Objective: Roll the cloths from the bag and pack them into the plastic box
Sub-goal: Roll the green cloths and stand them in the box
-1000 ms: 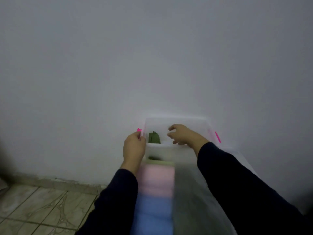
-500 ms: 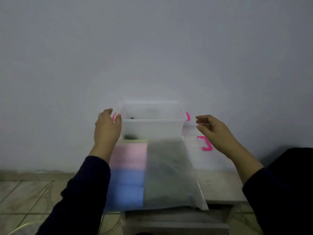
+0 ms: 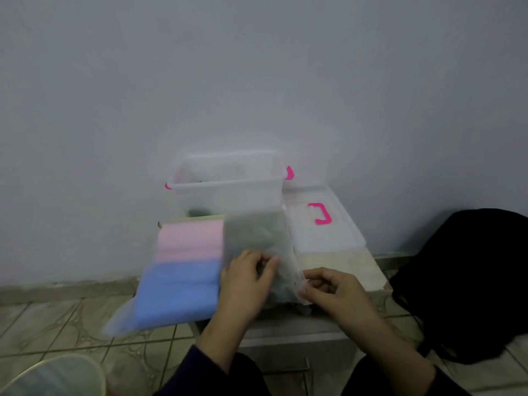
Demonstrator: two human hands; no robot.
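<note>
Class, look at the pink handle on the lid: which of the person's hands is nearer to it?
Right. The right hand lies just below the pink handle; the left hand is farther left, on the bag.

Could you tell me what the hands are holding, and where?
Both hands, left hand and right hand, grip the translucent bag at its near end.

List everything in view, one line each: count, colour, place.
plastic box: one, clear with pink latches, open, at the table's far edge by the wall; something dark inside.
lid: one, clear with pink handle, right of the box.
bag: one, translucent, dark contents, in front of the box.
foam pad: one, pink and blue, left of the bag.
table: one, pale, under it all.
black bag: one, on the floor at right.
basin rim: one, pale, bottom left.
left hand: on the bag.
right hand: pinching the bag's near edge.
</note>
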